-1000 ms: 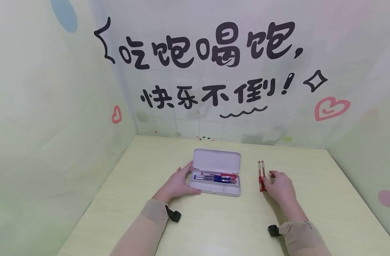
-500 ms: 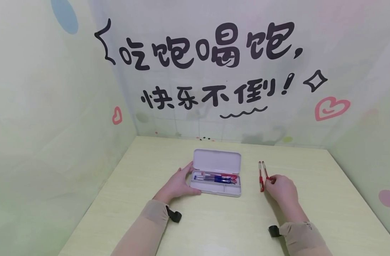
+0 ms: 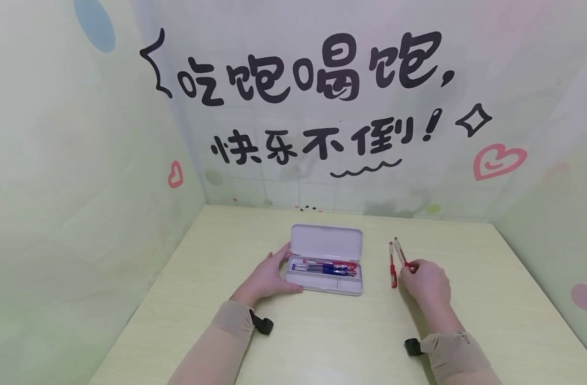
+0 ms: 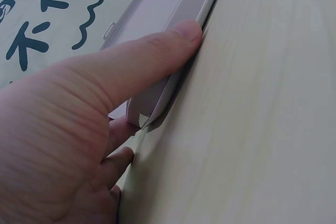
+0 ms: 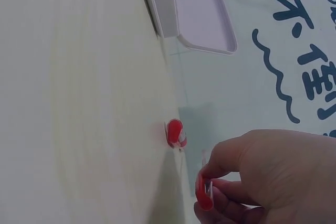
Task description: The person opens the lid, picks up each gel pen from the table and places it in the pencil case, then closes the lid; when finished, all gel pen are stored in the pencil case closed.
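An open lilac pencil case point(image 3: 312, 282) rests on the table, its lid point(image 3: 327, 241) tipped back. Several red and blue pens point(image 3: 324, 268) lie in its rear compartment. My left hand point(image 3: 269, 275) grips the left end, thumb along the front wall and fingers round behind; the left wrist view shows the thumb point(image 4: 168, 45) pressed there. To the right, my right hand point(image 3: 429, 283) pinches a red pen point(image 3: 401, 251) between thumb and fingers, its clear far end tilted up. Just left of it a second red pen point(image 3: 393, 270) lies on the table, end-on in the right wrist view.
The pale wooden table point(image 3: 341, 342) meets printed wall sheets at the back and both sides. The back wall point(image 3: 283, 187) carries large black lettering. A dark wrist strap point(image 3: 261, 323) shows at the left cuff, another strap point(image 3: 412, 347) at the right.
My right hand has closed on the right-hand red pen and drawn it a little away from the other one, its far end now raised. My left hand and the pencil case stay put.
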Available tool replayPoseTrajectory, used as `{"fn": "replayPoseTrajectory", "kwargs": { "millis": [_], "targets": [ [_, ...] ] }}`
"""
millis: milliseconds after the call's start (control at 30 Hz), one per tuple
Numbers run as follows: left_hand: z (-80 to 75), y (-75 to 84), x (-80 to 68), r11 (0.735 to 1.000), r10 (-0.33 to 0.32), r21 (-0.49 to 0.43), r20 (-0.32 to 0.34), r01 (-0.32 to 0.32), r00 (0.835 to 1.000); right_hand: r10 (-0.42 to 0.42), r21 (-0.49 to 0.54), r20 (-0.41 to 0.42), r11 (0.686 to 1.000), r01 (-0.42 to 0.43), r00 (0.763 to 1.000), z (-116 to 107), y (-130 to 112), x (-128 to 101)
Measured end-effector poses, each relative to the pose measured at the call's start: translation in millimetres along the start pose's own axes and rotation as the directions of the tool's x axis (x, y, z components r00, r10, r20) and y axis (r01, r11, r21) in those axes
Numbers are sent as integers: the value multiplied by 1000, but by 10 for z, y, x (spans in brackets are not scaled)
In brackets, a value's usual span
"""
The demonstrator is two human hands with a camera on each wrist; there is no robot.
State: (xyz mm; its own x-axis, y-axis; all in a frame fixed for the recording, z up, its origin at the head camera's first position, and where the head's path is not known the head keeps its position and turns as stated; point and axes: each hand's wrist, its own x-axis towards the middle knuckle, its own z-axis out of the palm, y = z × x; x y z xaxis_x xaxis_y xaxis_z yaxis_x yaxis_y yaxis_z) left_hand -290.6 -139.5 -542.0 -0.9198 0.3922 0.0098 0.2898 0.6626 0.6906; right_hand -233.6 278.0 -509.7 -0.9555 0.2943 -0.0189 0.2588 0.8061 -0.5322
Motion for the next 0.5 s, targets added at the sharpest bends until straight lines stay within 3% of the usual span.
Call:
{"fn": "replayPoseTrajectory", "kwargs": {
  "millis": [133, 233, 367, 500],
  "targets": [
    [6, -5, -3, 1000, 3, 3, 4, -3, 1000, -49, 22, -74, 998, 51, 996, 9, -113, -62],
    [1, -4, -3, 1000, 10, -3, 0, -10, 1000, -142, 26, -150, 989, 148, 978, 35, -247, -117],
    [-6, 0, -2, 1000, 11, -14, -5, -11, 1000, -306, -6, -197, 950, 311, 931, 105, -421, -146],
    [-6, 0, 3, 1000, 4, -20, -4, -4, 1000, -437, -61, -172, 899, 433, 883, 198, -581, -127]
  ]
}}
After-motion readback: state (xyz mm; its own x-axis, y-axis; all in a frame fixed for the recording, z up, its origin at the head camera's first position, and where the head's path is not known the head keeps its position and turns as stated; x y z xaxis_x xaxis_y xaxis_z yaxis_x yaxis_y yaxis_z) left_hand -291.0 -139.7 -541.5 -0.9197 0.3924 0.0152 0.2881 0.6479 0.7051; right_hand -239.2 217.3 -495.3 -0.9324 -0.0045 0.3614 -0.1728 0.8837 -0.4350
